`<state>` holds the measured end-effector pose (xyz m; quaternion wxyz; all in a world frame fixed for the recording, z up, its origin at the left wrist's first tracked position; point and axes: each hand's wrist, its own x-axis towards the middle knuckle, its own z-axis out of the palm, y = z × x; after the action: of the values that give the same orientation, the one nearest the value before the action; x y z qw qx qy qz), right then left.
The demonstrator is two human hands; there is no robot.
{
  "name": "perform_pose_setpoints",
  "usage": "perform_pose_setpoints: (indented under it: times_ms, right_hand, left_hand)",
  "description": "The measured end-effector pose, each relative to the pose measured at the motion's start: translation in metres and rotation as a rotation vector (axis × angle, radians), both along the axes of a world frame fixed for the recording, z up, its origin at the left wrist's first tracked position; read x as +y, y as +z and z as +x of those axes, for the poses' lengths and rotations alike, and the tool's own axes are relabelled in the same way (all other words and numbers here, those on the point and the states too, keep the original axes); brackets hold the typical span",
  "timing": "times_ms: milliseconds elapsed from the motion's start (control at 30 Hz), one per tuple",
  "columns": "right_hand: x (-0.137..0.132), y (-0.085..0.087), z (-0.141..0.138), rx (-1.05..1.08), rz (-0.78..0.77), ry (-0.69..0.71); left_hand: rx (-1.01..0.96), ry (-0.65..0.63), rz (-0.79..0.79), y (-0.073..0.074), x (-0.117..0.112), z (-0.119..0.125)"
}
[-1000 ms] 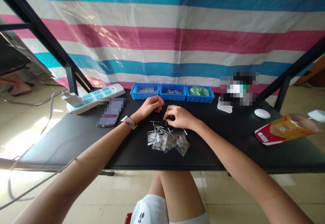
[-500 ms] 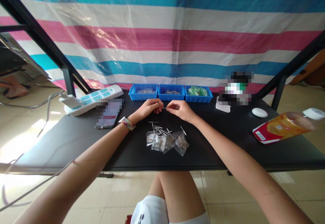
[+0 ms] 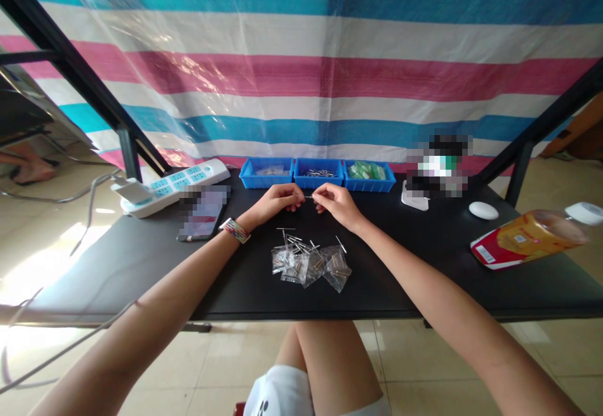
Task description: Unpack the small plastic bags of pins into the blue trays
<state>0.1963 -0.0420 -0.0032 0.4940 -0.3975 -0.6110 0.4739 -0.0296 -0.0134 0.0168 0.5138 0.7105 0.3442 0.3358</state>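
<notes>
My left hand (image 3: 281, 201) and my right hand (image 3: 335, 205) meet over the middle of the black table, fingertips close together. Between them runs a thin metal pin (image 3: 308, 197), pinched at one end by each hand; its exact shape is too small to make out. Nearer to me lies a loose pile of shiny metal pins (image 3: 296, 242). Small clear plastic bags (image 3: 311, 266) with metal pieces inside overlap the pile's near side. Just behind my fingers stands the middle blue bin (image 3: 318, 183), which holds more metal pins.
A left blue bin (image 3: 266, 183) holds clear bags, a right one (image 3: 370, 185) green-white packets. On the left are a power strip (image 3: 176, 186) and a phone (image 3: 205, 212). To the right are a white oval object (image 3: 483, 210) and a tilted drink bottle (image 3: 527, 240).
My right fingers have shifted slightly along the metal pin, and the pin looks more level between my hands. The pile and the bags stay put.
</notes>
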Motion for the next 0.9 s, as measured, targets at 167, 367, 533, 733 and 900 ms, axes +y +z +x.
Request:
perform_pose_setpoints:
  times_ms: [167, 367, 533, 733, 900]
  right_hand:
    - [-0.0043, 0.0025, 0.0, 0.016, -0.017, -0.065]
    - [-0.0083, 0.0022, -0.0017, -0.039, 0.102, -0.141]
    - [-0.0062, -0.0005, -0.0034, -0.031, 0.114, -0.137]
    - [-0.0044, -0.0004, -0.003, 0.028, 0.013, -0.118]
    - [-0.0038, -0.001, -0.0014, 0.067, 0.013, -0.095]
  left_hand:
    - [0.024, -0.003, 0.007, -0.0007, 0.0008, 0.0002]
    - [0.016, 0.001, -0.021, -0.0005, 0.0023, 0.0007]
    - [0.022, 0.015, -0.019, -0.0006, 0.0014, 0.0017]
    - [0.01, 0.044, -0.016, -0.0002, -0.0004, 0.0031]
    - [0.003, 0.048, -0.021, -0.0006, -0.0006, 0.0028]
